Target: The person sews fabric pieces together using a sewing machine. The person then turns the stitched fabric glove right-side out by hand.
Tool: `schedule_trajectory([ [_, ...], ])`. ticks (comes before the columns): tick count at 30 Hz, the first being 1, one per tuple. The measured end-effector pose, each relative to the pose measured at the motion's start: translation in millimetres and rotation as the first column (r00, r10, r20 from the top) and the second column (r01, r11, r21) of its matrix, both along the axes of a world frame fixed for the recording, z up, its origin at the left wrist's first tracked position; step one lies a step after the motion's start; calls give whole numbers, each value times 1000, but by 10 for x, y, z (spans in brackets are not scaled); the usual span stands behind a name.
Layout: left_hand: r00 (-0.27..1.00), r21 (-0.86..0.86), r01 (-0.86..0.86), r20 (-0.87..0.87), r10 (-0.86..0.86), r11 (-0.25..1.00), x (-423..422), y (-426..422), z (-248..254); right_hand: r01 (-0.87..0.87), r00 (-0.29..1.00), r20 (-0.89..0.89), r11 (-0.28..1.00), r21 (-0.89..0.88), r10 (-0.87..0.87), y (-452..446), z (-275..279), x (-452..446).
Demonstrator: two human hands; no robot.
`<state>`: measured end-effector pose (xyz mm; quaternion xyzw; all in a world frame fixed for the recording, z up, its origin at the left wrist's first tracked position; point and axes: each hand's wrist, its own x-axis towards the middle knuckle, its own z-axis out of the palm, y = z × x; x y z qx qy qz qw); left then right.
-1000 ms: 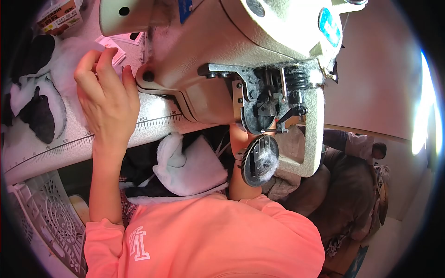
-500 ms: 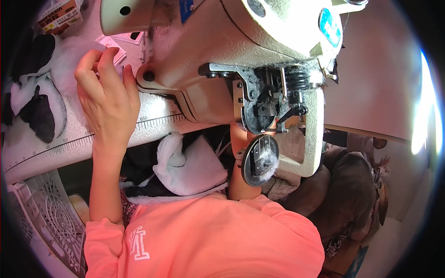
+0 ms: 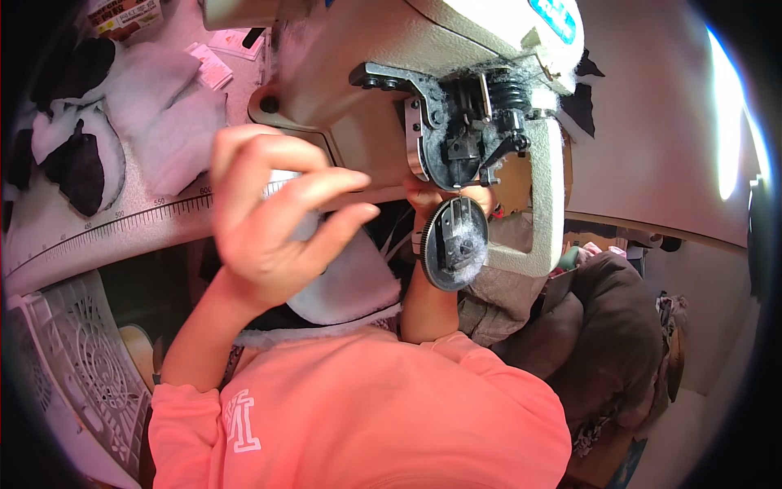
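My left hand (image 3: 273, 208) is raised over the front edge of the machine table, fingers curved and apart with nothing between them, slightly blurred. Below it, on my lap, lies a white fleecy piece with dark edging (image 3: 350, 281), partly covered by the hand. My right hand (image 3: 421, 194) is behind the head of a sewing machine (image 3: 460, 130), near the toothed disc (image 3: 454, 244). The machine hides most of its fingers, so whatever it may hold does not show. Lint clings to the disc and to the mechanism above it.
White fleece pieces (image 3: 175, 134) and dark-and-white pieces (image 3: 81, 163) lie at the table's left. Behind them are small cards (image 3: 212, 67) and a printed box (image 3: 122, 18). A white plastic basket (image 3: 81, 367) stands below the table; a dark brown cushioned item (image 3: 611, 326) is at right.
My left hand has moved right, from above the table near the fleece to in front of the machine. The view has shifted, so the machine sits higher. My right hand stays behind it.
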<state>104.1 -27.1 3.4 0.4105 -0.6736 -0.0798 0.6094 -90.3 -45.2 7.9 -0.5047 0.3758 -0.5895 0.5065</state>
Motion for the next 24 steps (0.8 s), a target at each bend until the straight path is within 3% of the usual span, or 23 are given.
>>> schedule_trajectory([
  [4,994,-9,68,-90,-69,998,-237,-36,32,-65,997,-59,973,-221,54,-14,-83,-29],
  [6,987,-36,74,-138,-78,997,-329,-64,44,-72,991,-125,984,-160,53,-28,-200,-159],
  [9,993,-42,88,-77,-91,995,-308,-61,72,-73,966,-252,997,-33,63,-25,-300,-241],
  [17,999,7,21,-41,-21,1000,-247,-54,86,-80,988,128,996,-25,83,11,-78,18],
  [21,995,50,-92,-31,93,995,-124,-118,-50,-1,982,189,998,58,-10,20,-124,8],
  [23,989,94,-145,-21,148,985,-84,-159,-184,-97,989,110,995,9,96,15,-292,-203],
  [24,985,73,-174,-4,175,982,-57,-198,-271,-67,984,-168,997,-26,61,12,-338,-245],
])
